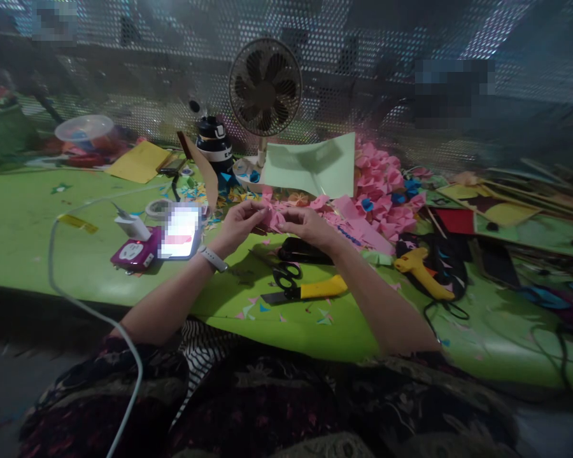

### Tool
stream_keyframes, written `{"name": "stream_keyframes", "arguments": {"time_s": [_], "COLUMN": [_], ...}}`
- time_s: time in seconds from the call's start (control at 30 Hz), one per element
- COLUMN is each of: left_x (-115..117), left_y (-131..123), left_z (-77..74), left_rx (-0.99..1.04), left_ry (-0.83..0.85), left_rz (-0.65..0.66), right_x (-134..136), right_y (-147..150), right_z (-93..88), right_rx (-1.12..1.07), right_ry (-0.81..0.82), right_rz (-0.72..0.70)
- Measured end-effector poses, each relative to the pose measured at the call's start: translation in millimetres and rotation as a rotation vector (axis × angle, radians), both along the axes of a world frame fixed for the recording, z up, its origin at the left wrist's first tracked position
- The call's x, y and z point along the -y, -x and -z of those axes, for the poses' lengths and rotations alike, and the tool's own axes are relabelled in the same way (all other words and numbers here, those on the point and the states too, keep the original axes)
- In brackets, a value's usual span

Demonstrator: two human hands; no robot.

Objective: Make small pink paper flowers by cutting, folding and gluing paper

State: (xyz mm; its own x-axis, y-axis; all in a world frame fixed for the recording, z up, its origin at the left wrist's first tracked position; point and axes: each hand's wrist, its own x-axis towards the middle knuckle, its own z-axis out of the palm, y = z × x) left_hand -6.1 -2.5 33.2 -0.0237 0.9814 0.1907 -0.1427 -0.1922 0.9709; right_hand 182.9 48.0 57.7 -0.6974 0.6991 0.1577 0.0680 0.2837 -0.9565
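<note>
your left hand (242, 222) and right hand (306, 226) both pinch the pink paper (275, 220) mid-view, probably so its folds stay put; scissors (286, 276) and knife (315, 291) lie around 5 to 6 o'clock from it, likely for easy reach; pink pile (381, 181) sits near 3 o'clock, seemingly clear of the tools

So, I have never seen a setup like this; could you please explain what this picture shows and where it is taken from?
There is no machine here, only a person's two bare hands. The single picture comes from a camera worn on the head, looking forward and down. The left hand and right hand together hold a small pink paper piece at their fingertips. On the green table are scissors, a yellow-handled knife, a lit phone and a pink heap; a fan stands behind.
</note>
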Motion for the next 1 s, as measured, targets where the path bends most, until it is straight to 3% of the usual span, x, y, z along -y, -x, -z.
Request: {"name": "stream_keyframes", "arguments": {"time_s": [0.2,0.5,1.0], "left_x": [-5.4,-3.2,-3.0], "left_y": [5.8,1.6,0.8], "left_z": [4.7,1.4,2.1], "left_rx": [0.093,0.376,0.373], "left_ry": [0.012,0.192,0.195], "left_rz": [0.009,0.111,0.094], "right_x": [1.9,6.5,4.6], "right_y": [-0.1,4.2,2.7], "right_z": [-1.3,-1.4,1.1], "right_rx": [-0.023,-0.1,-0.095], "right_ry": [0.075,0.14,0.144], "right_rz": [-0.016,0.03,0.057]}}
